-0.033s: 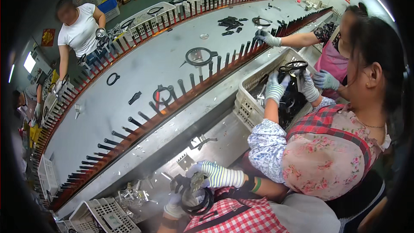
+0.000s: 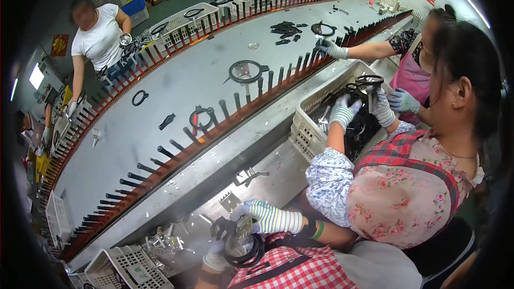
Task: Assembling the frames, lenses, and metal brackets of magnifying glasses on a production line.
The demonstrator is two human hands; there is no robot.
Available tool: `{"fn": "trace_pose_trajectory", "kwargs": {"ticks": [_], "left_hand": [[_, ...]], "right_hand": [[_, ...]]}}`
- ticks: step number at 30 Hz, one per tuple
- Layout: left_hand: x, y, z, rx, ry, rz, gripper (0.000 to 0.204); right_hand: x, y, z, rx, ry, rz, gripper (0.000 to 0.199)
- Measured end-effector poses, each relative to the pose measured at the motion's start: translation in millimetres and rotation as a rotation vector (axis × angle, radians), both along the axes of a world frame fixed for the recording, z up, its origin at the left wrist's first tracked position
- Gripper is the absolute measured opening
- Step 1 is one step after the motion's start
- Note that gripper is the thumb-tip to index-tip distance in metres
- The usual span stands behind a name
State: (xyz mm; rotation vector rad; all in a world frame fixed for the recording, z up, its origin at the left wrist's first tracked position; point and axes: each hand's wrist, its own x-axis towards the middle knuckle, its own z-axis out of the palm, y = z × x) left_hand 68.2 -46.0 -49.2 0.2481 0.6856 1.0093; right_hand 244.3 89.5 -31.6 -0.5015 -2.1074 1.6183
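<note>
left grip (image 2: 217, 259) closed round my black ring (image 2: 247, 254), low by my apron | right grip (image 2: 257, 215) pinches a metal part (image 2: 243, 228) at the ring's top | bench (image 2: 278, 171) just beyond the ring; white basket (image 2: 120, 267) left of it

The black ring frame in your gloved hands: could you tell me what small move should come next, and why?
Probably seat the metal piece squarely into the black ring frame: the right hand presses it from above while the left hand steadies the ring below.
</note>
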Motion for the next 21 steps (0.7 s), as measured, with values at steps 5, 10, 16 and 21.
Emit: {"fn": "trace_pose_trajectory", "kwargs": {"ticks": [5, 10, 16, 21], "left_hand": [[14, 2, -6, 0.103, -0.187, 0.02, 0.099], [-9, -6, -11, 0.075, -0.25, -0.005, 0.093], [-24, -24, -54, 0.178, 0.018, -0.159, 0.1], [-34, -24, -37, 0.587, 0.304, -0.29, 0.103]], "right_hand": [[-4, -8, -5, -0.215, 0.041, -0.085, 0.043], [-11, -12, -8, -0.541, 0.088, -0.186, 0.049], [8, -17, -8, -0.598, 0.19, -0.142, 0.051], [29, -17, -27, -0.578, 0.086, 0.044, 0.05]]}}
